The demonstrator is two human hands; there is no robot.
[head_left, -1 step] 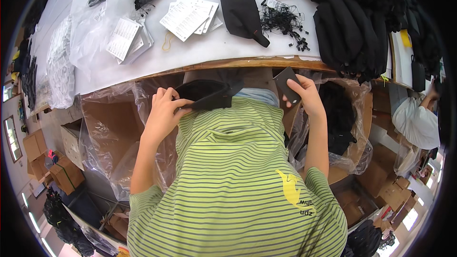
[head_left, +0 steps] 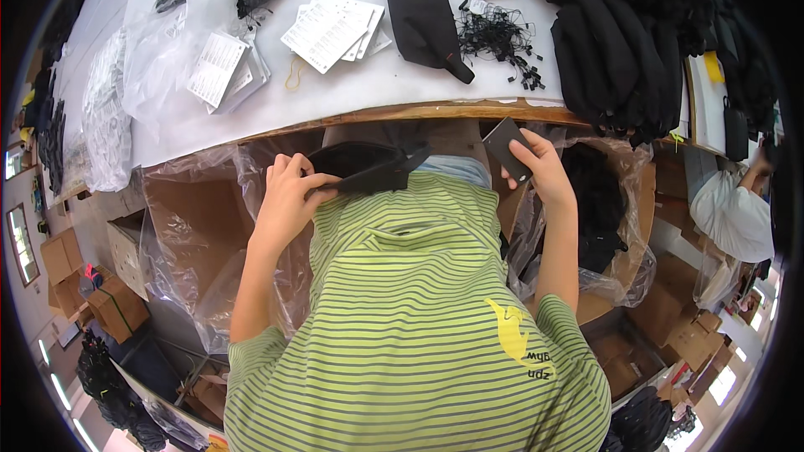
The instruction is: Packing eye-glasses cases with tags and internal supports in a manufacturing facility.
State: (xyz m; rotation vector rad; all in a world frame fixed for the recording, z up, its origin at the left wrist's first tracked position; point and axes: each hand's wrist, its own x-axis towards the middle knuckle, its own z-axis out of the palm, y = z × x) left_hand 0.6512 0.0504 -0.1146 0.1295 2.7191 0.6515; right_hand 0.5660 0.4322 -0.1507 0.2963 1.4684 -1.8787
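My left hand (head_left: pixel 291 192) is closed on the near left edge of a black fabric pouch (head_left: pixel 368 174), thumb and fingers pinching its rim. The pouch lies across my lap with its mouth gaping, dark inside. Off to the right, my right hand (head_left: pixel 543 169) grips a flat black hang tag (head_left: pixel 507 147) with a small pale round spot near its lower corner. The tag is held tilted, apart from the pouch. On the table ahead lie another black pouch (head_left: pixel 425 21), a tangle of black tag strings (head_left: pixel 498 38) and fanned white printed cards (head_left: pixel 333 32).
The white table (head_left: pixel 360 88) has a wooden front edge before me. A pile of black pouches (head_left: pixel 615 59) fills its right side; clear plastic bags (head_left: pixel 155 67) and a second card stack (head_left: pixel 224 71) lie left. Plastic-lined cardboard boxes (head_left: pixel 197 226) flank my lap. Another person (head_left: pixel 733 213) is far right.
My right hand and the black hang tag have shifted very slightly to the right. My left hand and the pouch look the same.
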